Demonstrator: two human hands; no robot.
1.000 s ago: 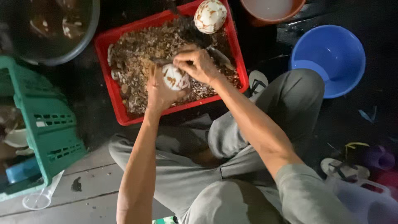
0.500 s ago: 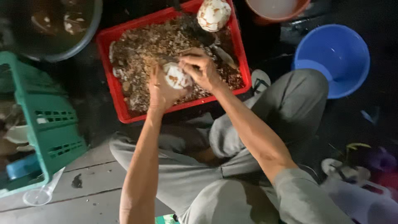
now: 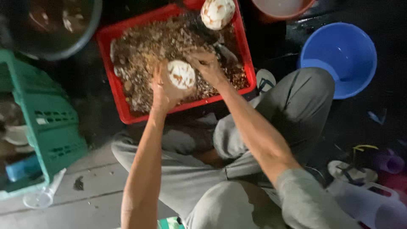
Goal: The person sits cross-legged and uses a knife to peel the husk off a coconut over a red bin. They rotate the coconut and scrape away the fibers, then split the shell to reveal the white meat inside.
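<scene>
Left hand [image 3: 163, 91] cups round white brown-flecked peeled coconut [image 3: 181, 74]; right hand [image 3: 207, 65] at its 2 o'clock, fingers curled, pinching its edge, over red plastic crate [image 3: 123, 112] of brown husk scraps [image 3: 144, 51].

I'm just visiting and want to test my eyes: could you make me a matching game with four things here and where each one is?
Things:
1. white round object
2. second white round object
3. blue basin
4. green crate

Places:
A. far corner of the red tray
B. left edge of view
C. cupped in the left hand
D. on the floor, right of the tray

Pairs: 1-C, 2-A, 3-D, 4-B
</scene>
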